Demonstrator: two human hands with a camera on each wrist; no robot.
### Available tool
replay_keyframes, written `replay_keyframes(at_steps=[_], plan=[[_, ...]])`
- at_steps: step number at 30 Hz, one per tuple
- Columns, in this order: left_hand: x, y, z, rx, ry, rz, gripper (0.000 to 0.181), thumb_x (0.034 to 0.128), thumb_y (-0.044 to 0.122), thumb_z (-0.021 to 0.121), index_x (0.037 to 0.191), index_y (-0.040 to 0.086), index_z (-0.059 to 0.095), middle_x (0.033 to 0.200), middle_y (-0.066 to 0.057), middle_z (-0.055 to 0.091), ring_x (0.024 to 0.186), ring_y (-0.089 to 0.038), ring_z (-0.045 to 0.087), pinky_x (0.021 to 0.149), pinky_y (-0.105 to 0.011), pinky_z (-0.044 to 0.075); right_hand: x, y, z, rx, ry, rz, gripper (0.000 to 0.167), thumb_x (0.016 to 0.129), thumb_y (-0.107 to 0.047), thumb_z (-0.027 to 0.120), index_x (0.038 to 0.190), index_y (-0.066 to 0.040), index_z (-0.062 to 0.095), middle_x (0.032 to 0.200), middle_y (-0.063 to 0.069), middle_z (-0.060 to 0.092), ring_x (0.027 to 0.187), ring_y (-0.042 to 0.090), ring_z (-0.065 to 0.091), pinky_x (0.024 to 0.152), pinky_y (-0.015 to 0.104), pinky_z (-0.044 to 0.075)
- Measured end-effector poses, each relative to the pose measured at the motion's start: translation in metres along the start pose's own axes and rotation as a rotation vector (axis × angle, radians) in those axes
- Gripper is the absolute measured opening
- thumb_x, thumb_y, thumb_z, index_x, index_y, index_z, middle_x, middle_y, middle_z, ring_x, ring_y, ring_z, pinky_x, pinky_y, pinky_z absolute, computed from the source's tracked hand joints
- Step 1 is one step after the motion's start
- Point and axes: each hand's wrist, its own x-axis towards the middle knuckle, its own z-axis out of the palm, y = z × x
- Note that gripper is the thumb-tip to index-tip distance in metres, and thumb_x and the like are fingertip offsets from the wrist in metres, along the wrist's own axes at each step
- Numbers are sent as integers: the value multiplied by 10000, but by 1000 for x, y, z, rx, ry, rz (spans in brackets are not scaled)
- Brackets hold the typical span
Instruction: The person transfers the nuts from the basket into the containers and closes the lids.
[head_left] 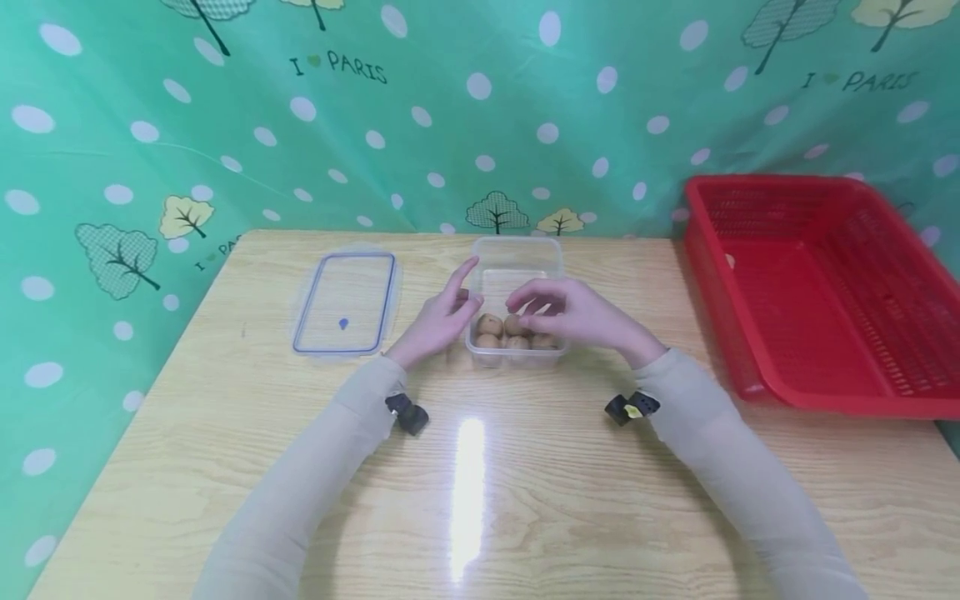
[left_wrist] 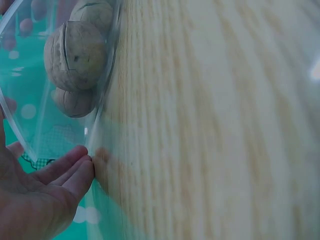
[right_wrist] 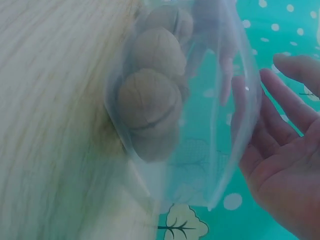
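Note:
A clear plastic food box (head_left: 517, 357) stands on the table with several walnuts (head_left: 489, 325) gathered in its near end. At the box's left side is my left hand (head_left: 442, 317), thumb over the rim and fingers loosely extended. In the left wrist view, this hand's fingertips (left_wrist: 82, 167) lie beside the box's lower edge. My right hand (head_left: 573, 315) reaches over the right rim, its fingers bent loosely above the walnuts. The right wrist view shows the right hand (right_wrist: 287, 145) at the box's rim, with walnuts (right_wrist: 149, 100) seen through the wall; no walnut shows in its grasp.
Left of the box lies a clear lid (head_left: 343, 350) with a blue seal. A big red plastic basket (head_left: 757, 333) stands on the right, a small pale object (head_left: 730, 261) by its left wall. Behind the table (head_left: 540, 500) hangs a green dotted cloth (head_left: 450, 108).

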Motion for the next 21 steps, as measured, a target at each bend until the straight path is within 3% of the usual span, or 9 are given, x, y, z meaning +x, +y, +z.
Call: replay_keyframes(at_steps=[21], plan=[[-1,1,0,-4,9,3,621,1012,340,460,1553,313,155,1270,-236,569,1170,-332,547,1000,-496,414,-21,-12,-34,-74,79,46,270,927,-95,644,1192,-42,645,1126,72,661,994,194,616,819,319,522]])
